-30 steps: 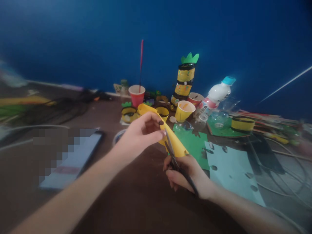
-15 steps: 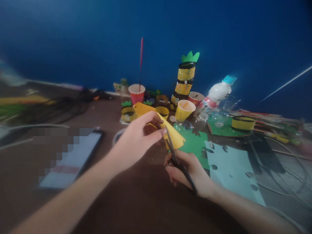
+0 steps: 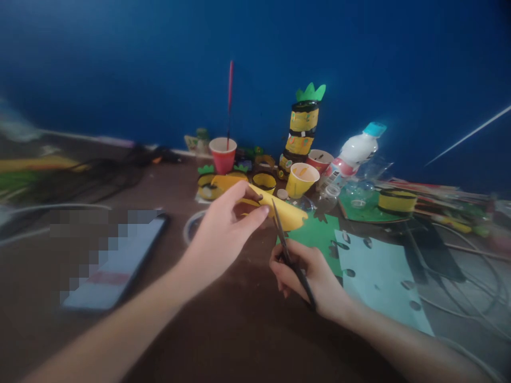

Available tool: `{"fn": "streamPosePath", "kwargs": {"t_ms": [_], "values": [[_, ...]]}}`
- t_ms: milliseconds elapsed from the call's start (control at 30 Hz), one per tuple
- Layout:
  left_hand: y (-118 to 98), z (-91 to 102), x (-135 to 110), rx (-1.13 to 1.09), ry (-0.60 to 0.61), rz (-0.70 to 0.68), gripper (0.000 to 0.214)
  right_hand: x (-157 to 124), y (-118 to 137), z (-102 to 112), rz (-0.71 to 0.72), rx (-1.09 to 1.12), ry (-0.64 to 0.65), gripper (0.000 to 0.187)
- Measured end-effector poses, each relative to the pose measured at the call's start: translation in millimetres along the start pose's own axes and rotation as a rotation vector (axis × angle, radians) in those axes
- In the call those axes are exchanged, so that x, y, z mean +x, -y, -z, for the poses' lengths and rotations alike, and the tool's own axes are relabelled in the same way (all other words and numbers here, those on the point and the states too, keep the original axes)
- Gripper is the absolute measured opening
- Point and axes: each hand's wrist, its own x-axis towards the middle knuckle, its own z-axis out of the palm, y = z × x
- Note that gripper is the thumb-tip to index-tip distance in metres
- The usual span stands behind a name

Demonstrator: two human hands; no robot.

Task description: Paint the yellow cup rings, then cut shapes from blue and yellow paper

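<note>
My left hand (image 3: 225,226) pinches a curled piece of yellow foam sheet (image 3: 284,211) above the brown table. My right hand (image 3: 309,279) grips dark scissors (image 3: 288,250), whose blades point up into the lower edge of the yellow sheet. Both hands are closed on what they hold. Under the scissors lie a green sheet (image 3: 319,234) and a pale blue sheet (image 3: 379,276) with small holes cut out of it.
A phone (image 3: 115,260) lies at the left. Behind stand a red cup (image 3: 222,154) with a stick, a yellow cup (image 3: 301,180), a yellow-and-black stacked tower with a green top (image 3: 301,130), a white bottle (image 3: 351,154), and cables at both sides.
The yellow sheet has turned flatter and swung up and right in my left hand. The scissors have shifted slightly up along its edge.
</note>
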Motion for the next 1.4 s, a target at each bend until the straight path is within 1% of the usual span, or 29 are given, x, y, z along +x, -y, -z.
{"fn": "streamPosePath", "kwargs": {"t_ms": [167,333,433,533,700,900,1033,1267,1400], "values": [[-0.7,4.6,0.2,0.141,0.005,0.023,0.012,1.1,3.5,1.9,-0.005,0.058,0.024,0.021],[1.1,5.7,4.1,0.075,0.060,0.036,0.012,0.5,2.0,4.2,-0.011,0.111,0.072,0.021],[-0.5,4.0,4.5,0.058,0.065,0.051,0.013,0.1,1.5,4.8,-0.017,0.132,0.081,0.022],[-2.4,3.7,2.5,0.096,0.053,0.067,0.015,0.0,1.9,5.4,-0.020,0.132,0.083,0.023],[-2.3,6.4,-1.9,0.214,0.012,0.008,0.015,1.0,2.6,8.6,-0.057,0.148,0.114,0.026],[-0.8,9.4,-3.4,0.286,0.016,-0.086,0.013,3.7,6.2,14.5,-0.092,0.148,0.210,0.038],[-1.9,11.5,-2.5,0.290,0.055,-0.091,0.015,5.1,7.2,16.1,-0.101,0.152,0.232,0.045],[-4.2,13.1,-3.5,0.288,0.073,-0.089,0.014,3.4,4.2,18.0,-0.104,0.106,0.234,0.043],[-3.9,12.6,-4.3,0.318,0.059,-0.069,0.014,2.4,5.5,18.4,-0.104,0.096,0.228,0.043]]}}
